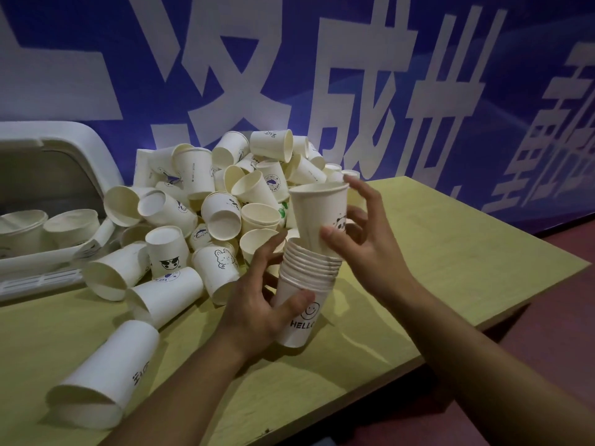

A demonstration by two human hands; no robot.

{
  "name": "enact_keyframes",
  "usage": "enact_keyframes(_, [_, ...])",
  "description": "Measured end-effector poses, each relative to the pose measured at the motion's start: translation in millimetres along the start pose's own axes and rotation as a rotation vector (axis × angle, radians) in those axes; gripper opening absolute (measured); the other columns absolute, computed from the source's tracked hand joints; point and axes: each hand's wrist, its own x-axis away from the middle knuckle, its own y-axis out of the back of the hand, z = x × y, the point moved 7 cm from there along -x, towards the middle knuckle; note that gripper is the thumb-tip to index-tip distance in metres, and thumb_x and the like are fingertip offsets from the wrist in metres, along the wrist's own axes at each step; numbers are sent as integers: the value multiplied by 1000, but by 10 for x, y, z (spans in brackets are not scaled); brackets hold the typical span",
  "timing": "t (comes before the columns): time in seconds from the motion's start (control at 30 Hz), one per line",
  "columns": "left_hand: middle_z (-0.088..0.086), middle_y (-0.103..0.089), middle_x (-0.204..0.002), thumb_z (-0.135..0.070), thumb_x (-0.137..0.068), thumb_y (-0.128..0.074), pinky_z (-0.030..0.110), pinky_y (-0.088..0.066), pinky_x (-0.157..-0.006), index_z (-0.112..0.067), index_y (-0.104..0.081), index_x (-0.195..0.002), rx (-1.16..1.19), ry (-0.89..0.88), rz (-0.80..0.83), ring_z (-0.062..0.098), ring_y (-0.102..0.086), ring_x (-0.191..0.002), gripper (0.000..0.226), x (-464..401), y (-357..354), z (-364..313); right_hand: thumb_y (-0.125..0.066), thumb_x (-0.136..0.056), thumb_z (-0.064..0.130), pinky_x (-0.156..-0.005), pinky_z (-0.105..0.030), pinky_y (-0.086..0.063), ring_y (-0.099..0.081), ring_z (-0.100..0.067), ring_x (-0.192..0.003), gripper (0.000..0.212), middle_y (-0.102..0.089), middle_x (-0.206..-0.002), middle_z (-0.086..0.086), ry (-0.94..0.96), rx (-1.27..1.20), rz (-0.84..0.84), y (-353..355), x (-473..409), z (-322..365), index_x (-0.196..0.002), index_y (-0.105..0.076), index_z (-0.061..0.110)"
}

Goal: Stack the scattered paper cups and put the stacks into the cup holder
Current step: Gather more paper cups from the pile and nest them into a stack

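Note:
My left hand [257,304] grips a stack of several white paper cups [306,284]; its bottom cup shows a smiley and "HELLO". My right hand [363,233] holds a single cup with a panda print [318,214], upright, its base sunk into the top of the stack. Behind them a big heap of scattered white cups [225,194] covers the middle of the yellow-green table [450,252]. At the left stands the white cup holder [38,255] with two short stacks of cups [48,226] inside.
A lone cup lies on its side near the front left [106,375]. The table's right edge runs diagonally, with dark red floor [553,317] beyond. A blue banner with white characters [322,75] forms the back wall.

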Motion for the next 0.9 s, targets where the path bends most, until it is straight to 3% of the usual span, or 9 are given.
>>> enact_keyframes(0.13, [-23, -57, -126, -64, -63, -73, 15, -54, -73, -77, -18, -135, 29, 11, -85, -1, -67, -97, 92, 8, 85, 14, -55, -91, 47, -90, -37, -55, -60, -4, -114, 36, -60, -124, 17, -13, 41, -12, -119, 120, -194, -125, -61, 38])
enact_keyframes(0.2, [-23, -57, -126, -67, -62, -72, 22, -56, -80, -75, -20, -137, -10, 16, -101, 1, -67, -100, 91, 6, 118, 53, -47, -93, 50, -98, -43, -52, -57, -7, -120, 36, -61, -126, 17, -19, 47, -41, -74, 120, -306, -115, -72, 35])
enact_keyframes(0.27, [-20, -60, -126, -69, -63, -71, 35, -59, -85, -73, -26, -137, -44, 30, -88, 5, -68, -99, 87, 2, 107, 89, -49, -97, 45, -97, -42, -51, -57, -5, -118, 30, -61, -124, 15, -23, 99, -87, 16, 58, -385, -103, -76, 34])
enact_keyframes(0.37, [-19, -59, -129, -69, -64, -70, 39, -60, -85, -73, -28, -136, -38, 45, -85, 8, -69, -99, 83, -7, 75, 90, -63, -95, 31, -95, -41, -52, -54, -5, -111, 9, -56, -122, 14, -32, 304, -250, 225, -114, -561, -103, -66, 34])
enact_keyframes(0.47, [-24, -57, -131, -70, -64, -68, 29, -59, -81, -74, -26, -136, -15, 46, -90, 4, -67, -99, 83, -11, 72, 68, -76, -85, 34, -106, -35, -39, -39, -14, -122, 52, -43, -138, 7, -197, 520, -280, 325, -256, -962, -131, -51, 34])
enact_keyframes(0.57, [-28, -55, -132, -71, -63, -68, 26, -58, -78, -75, -26, -136, -14, 52, -74, 0, -66, -100, 85, 2, 83, 55, -81, -77, 37, -110, -47, -35, -37, -26, -133, 82, -34, -149, -3, -302, 616, -234, 342, -275, -1281, -144, -35, 33])
enact_keyframes(0.67, [-27, -55, -131, -70, -63, -69, 30, -58, -82, -76, -26, -135, -10, 52, -78, 2, -66, -103, 84, -12, 90, 55, -79, -79, 31, -108, -54, -38, -44, -26, -131, 77, -39, -146, -2, -300, 583, -233, 361, -315, -1377, -143, -36, 33])
enact_keyframes(0.8, [-30, -58, -125, -68, -63, -71, 37, -60, -84, -76, -27, -134, 0, 58, -62, 8, -68, -100, 84, -20, 32, 69, -77, -82, 31, -106, -50, -45, -50, -23, -123, 71, -40, -141, -4, -271, 518, -278, 415, -321, -1364, -141, -38, 32])
enact_keyframes(0.9, [-45, -54, -117, -69, -64, -68, 21, -56, -81, -80, -23, -133, -21, 51, -57, 0, -66, -98, 83, -17, 22, 47, -77, -85, 31, -102, -35, -48, -48, -15, -124, 79, -42, -141, -1, -168, 363, -449, 553, -197, -1174, -148, -31, 29])
